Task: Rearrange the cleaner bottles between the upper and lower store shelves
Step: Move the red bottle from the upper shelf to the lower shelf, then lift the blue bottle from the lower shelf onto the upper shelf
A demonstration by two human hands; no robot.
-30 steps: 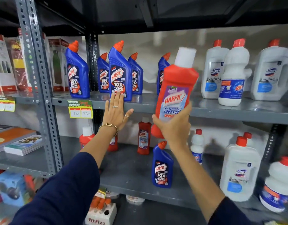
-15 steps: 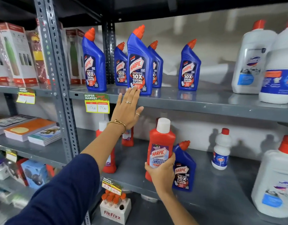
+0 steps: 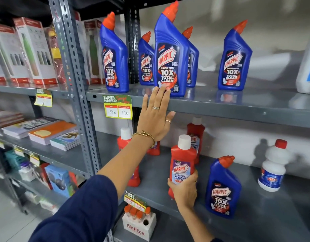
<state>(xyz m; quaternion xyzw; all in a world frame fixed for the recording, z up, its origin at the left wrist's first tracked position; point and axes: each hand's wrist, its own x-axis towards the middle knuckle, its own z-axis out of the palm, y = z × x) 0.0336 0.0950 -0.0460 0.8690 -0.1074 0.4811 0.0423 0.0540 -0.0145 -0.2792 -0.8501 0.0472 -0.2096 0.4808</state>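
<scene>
While the right hand [image 3: 184, 190] wraps its grip around the lower body of a red Harpic bathroom-cleaner bottle [image 3: 182, 165], that bottle stands upright on the lower shelf [image 3: 255, 215], near the front edge. White cap on top, label facing out. Fingers cover the lower label; the bottle's base shows just left of the hand.

Left hand [image 3: 156, 116] reaches up to the upper shelf [image 3: 238, 105], flat and open, fingers spread, holding nothing. Fingertips [image 3: 160, 89] touch the bottom of the front blue Harpic bottle [image 3: 170, 55], which stands upright at the shelf's front edge. Rings and a gold bracelet [image 3: 145, 136] on this hand; dark blue sleeve [image 3: 77, 210] below.

Upper shelf, blue bottles with orange caps: one to the left [image 3: 115, 56], two behind the front one, partly hidden, and one apart to the right [image 3: 233, 58]. Part of a white jug [image 3: 307, 67] at the far right edge.

Lower shelf: one blue Harpic bottle [image 3: 223, 187] just right of the gripped red one, not touching. Another red bottle [image 3: 196, 135] stands farther back. A red bottle with white cap [image 3: 126, 142] sits to the left, partly behind the left forearm. A small white bottle with a red cap [image 3: 273, 166] stands well apart on the right.

Yellow-green price tag [image 3: 117, 107] hangs on the upper shelf edge. White "fitfizz" box [image 3: 139, 224] below the lower shelf.
</scene>
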